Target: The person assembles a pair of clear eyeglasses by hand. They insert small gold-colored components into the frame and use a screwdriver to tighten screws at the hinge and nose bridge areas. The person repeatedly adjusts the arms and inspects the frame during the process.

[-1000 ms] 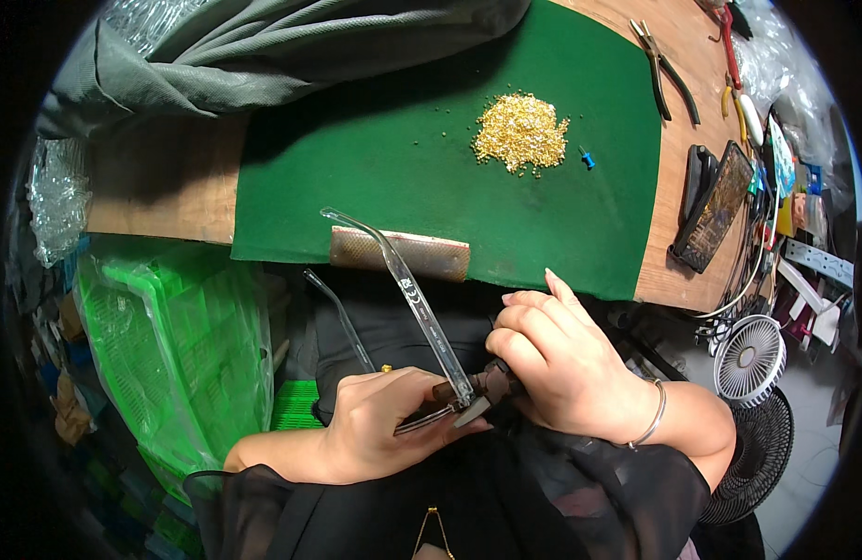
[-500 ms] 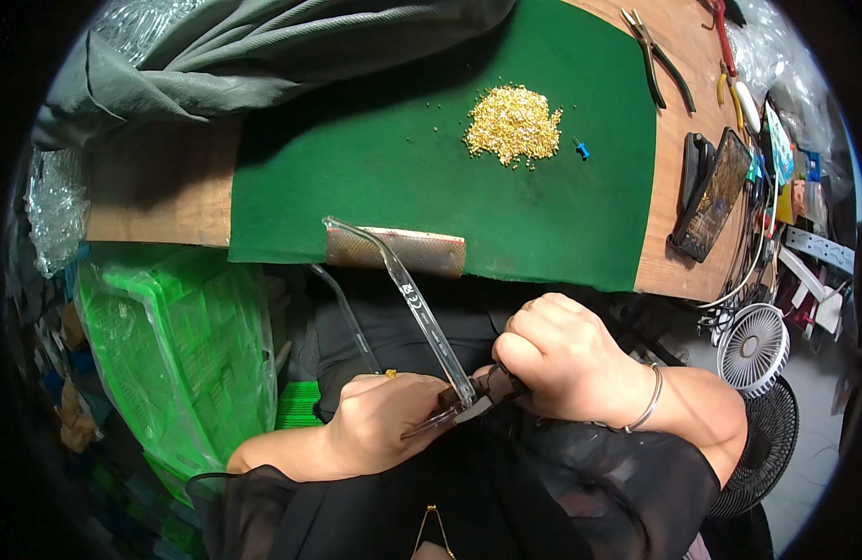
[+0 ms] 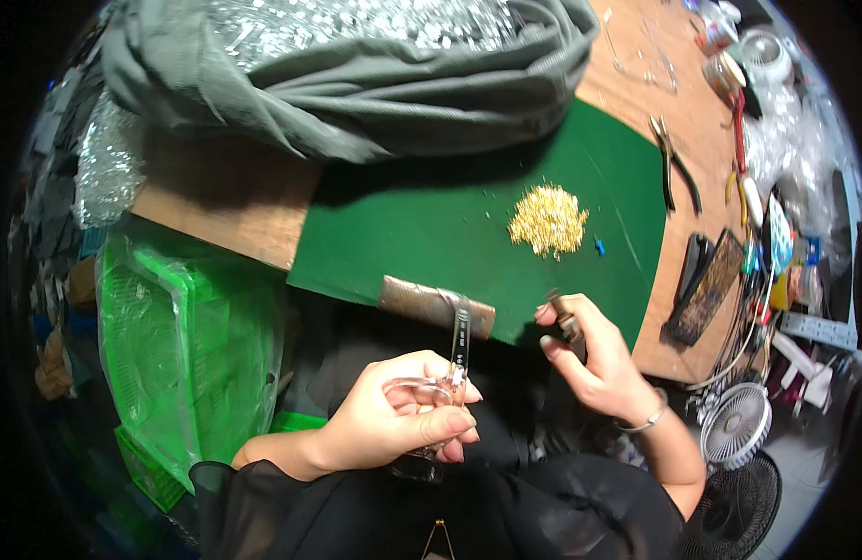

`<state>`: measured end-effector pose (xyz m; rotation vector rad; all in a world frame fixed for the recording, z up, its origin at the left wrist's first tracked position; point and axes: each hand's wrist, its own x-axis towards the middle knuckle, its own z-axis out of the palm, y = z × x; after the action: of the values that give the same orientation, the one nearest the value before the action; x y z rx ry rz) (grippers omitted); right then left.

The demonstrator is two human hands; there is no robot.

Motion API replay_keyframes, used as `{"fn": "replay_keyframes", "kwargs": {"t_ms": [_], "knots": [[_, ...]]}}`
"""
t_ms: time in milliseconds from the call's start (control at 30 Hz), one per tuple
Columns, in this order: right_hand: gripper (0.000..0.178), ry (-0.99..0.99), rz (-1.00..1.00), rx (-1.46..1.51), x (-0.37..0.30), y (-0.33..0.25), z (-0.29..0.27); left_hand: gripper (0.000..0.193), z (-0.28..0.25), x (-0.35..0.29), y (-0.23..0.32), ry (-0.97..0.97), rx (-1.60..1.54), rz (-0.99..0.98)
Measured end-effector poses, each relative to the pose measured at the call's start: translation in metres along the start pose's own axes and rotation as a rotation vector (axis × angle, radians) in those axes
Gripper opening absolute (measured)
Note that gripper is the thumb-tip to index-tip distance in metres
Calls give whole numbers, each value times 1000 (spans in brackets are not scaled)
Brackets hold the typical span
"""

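My left hand (image 3: 379, 415) is closed on a pair of eyeglasses (image 3: 462, 341), one clear and dark temple pointing up toward the table. Most of the frame is hidden by my fingers. To the right, my right hand (image 3: 599, 364) pinches a short brown tool (image 3: 567, 324) between thumb and fingers, over the table's front edge; its exact kind is unclear. Beyond it, a heap of tiny gold-coloured metal pieces (image 3: 547, 221) lies on the green mat (image 3: 403, 224), with a blue push pin (image 3: 599, 246) beside it. A worn brown pad (image 3: 435, 306) sits at the mat's front edge.
A grey cloth (image 3: 356, 103) wraps plastic-bagged items at the back left. Pliers (image 3: 672, 168) and a dark phone-like slab (image 3: 706, 289) lie at right. Green crates (image 3: 169, 336) stand left below the table; a white fan (image 3: 735, 425) is at the lower right.
My hands have moved apart: the right left the eyeglasses and went up and right with the brown tool. The left keeps the eyeglasses, now turned. The whole view has shifted.
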<state>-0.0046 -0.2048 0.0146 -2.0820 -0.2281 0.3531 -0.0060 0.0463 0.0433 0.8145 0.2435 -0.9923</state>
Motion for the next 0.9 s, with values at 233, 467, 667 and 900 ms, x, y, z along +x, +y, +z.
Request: {"fn": "replay_keyframes", "kwargs": {"t_ms": [233, 467, 667, 900], "knots": [[41, -52, 126, 228, -5, 8, 3, 23, -12, 4, 3, -181, -306, 5], [36, 10, 63, 241, -7, 23, 13, 22, -14, 12, -3, -243, -446, -42], [30, 131, -53, 122, -4, 37, 29, 23, -15, 12, -4, -222, -576, -83], [18, 139, -278, -87, -6, 20, 30, 11, 0, -22, 10, -132, 218, 218]]}}
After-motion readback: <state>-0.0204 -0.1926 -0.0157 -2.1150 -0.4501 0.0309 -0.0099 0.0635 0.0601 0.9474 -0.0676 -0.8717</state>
